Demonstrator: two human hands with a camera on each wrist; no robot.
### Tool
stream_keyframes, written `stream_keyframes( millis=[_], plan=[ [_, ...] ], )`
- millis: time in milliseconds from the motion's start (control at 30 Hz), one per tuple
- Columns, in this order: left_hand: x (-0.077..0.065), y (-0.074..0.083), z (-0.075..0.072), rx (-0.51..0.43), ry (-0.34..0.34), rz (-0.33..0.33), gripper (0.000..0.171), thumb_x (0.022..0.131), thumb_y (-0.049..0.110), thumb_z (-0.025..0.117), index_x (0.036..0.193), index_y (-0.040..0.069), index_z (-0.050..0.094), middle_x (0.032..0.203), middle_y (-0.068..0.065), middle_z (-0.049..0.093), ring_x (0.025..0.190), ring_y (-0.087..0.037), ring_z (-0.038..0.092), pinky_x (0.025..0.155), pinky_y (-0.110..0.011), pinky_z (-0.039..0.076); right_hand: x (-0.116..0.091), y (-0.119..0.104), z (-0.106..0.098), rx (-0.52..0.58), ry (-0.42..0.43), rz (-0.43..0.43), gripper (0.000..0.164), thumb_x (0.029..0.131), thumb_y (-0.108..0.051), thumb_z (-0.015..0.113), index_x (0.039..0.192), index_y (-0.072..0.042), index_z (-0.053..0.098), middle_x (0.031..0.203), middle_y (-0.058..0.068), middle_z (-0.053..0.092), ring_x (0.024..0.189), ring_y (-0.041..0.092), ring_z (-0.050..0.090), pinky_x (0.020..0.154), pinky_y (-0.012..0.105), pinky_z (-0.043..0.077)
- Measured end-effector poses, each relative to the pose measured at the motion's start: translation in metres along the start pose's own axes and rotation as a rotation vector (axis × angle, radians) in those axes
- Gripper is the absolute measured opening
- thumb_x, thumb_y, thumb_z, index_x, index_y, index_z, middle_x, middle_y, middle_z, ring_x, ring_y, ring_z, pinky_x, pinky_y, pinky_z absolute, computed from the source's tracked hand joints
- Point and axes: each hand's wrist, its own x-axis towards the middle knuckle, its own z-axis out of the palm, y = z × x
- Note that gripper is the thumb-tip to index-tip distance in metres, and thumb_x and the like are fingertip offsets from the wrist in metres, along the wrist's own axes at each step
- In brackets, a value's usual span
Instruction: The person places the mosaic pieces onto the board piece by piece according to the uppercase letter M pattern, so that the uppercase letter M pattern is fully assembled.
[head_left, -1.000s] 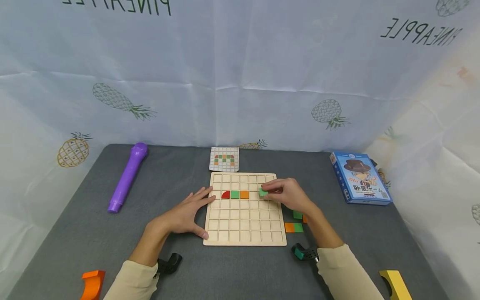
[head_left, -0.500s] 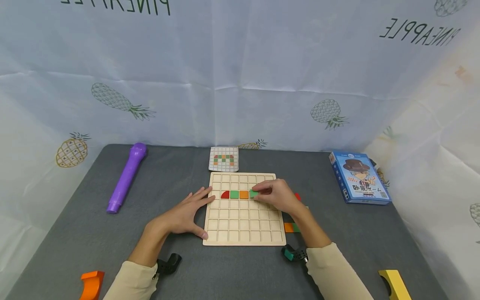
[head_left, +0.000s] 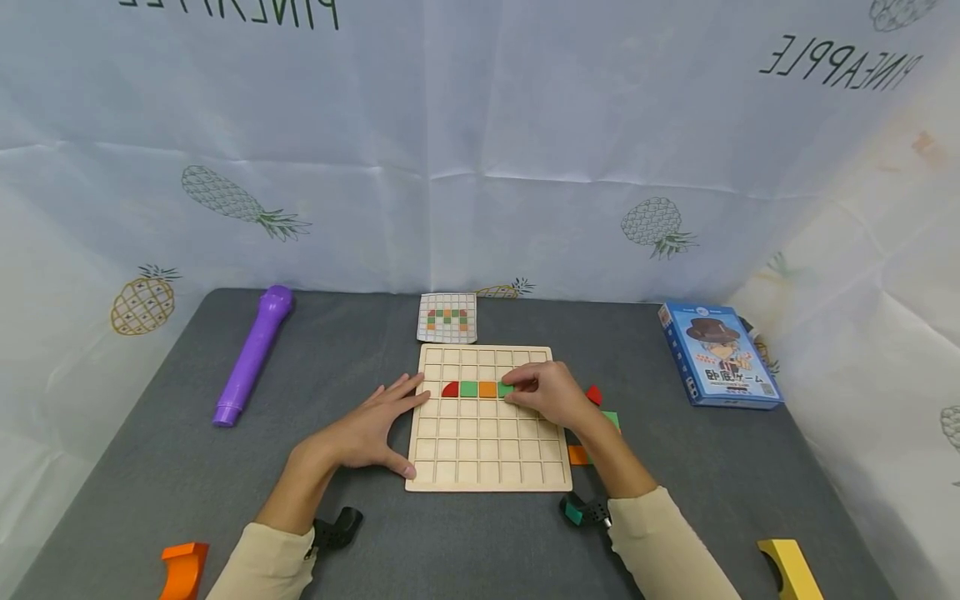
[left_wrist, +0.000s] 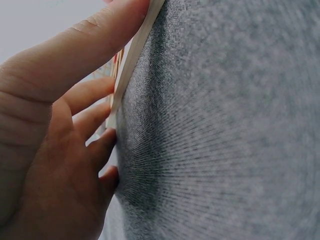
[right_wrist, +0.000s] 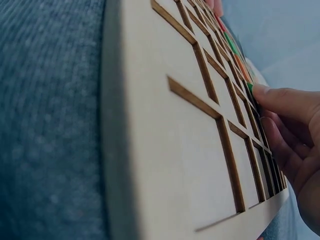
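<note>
A wooden grid board [head_left: 480, 454] lies flat on the grey table. In one of its rows sit a red rounded tile [head_left: 451, 389], a green square tile [head_left: 468, 389] and an orange tile [head_left: 487, 389]. My right hand [head_left: 551, 396] pinches another green tile [head_left: 505, 389] at the cell just right of the orange one; the fingers partly cover it. Spread along the board's left edge, my left hand [head_left: 367, 429] touches it with thumb and fingertips. In the left wrist view the thumb [left_wrist: 95, 42] rests against the board's edge.
Behind the board stands a small pattern card [head_left: 447, 333]. Loose tiles, among them a red one [head_left: 594, 394] and an orange one [head_left: 577, 455], lie right of the board. A purple microphone [head_left: 255, 354], blue box [head_left: 722, 358], orange block [head_left: 183, 571] and yellow block [head_left: 791, 571] sit farther out.
My right hand has moved left with the green tile, from a spot near the board's right side to the cell beside the orange tile. The left hand stays put.
</note>
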Motion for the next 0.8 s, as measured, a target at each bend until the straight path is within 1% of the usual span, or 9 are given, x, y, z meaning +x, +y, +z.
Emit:
stream_keyframes(
  millis=[233, 367, 633, 800],
  plan=[
    [0.0005, -0.0022, 0.0011, -0.006, 0.004, 0.011, 0.115, 0.065, 0.043, 0.095, 0.158, 0.006, 0.038, 0.173, -0.015, 0.015, 0.160, -0.043, 0.009, 0.126, -0.069, 0.007, -0.0005, -0.0013, -0.0003, -0.019, 0.008, -0.007, 0.024, 0.086, -0.014, 0.081, 0.110, -0.010, 0.080, 0.104, 0.008, 0.080, 0.084, 0.010, 0.072, 0.072, 0.019, 0.059],
    [0.0005, -0.0023, 0.0010, 0.001, 0.004, 0.010, 0.115, 0.065, 0.044, 0.095, 0.158, 0.007, 0.038, 0.173, -0.014, 0.015, 0.161, -0.043, 0.009, 0.126, -0.069, 0.007, -0.0004, -0.0031, 0.0001, -0.022, 0.015, -0.009, 0.024, 0.085, -0.014, 0.082, 0.109, -0.010, 0.080, 0.104, 0.008, 0.080, 0.085, 0.012, 0.073, 0.073, 0.019, 0.059],
    [-0.0006, -0.0009, 0.0003, -0.009, -0.003, 0.005, 0.114, 0.066, 0.042, 0.095, 0.158, 0.006, 0.037, 0.173, -0.015, 0.014, 0.161, -0.043, 0.009, 0.127, -0.069, 0.006, -0.0006, -0.0045, 0.0031, -0.020, 0.015, 0.015, 0.024, 0.084, -0.014, 0.083, 0.108, -0.010, 0.079, 0.106, 0.008, 0.078, 0.083, 0.009, 0.070, 0.072, 0.018, 0.058],
    [-0.0003, -0.0002, -0.0001, -0.010, -0.002, 0.006, 0.114, 0.066, 0.041, 0.095, 0.158, 0.006, 0.037, 0.173, -0.015, 0.014, 0.160, -0.043, 0.009, 0.127, -0.069, 0.006, 0.0007, -0.0046, 0.0036, -0.028, 0.020, 0.017, 0.024, 0.084, -0.014, 0.084, 0.107, -0.011, 0.080, 0.110, 0.007, 0.078, 0.085, 0.011, 0.071, 0.073, 0.018, 0.057]
  ],
)
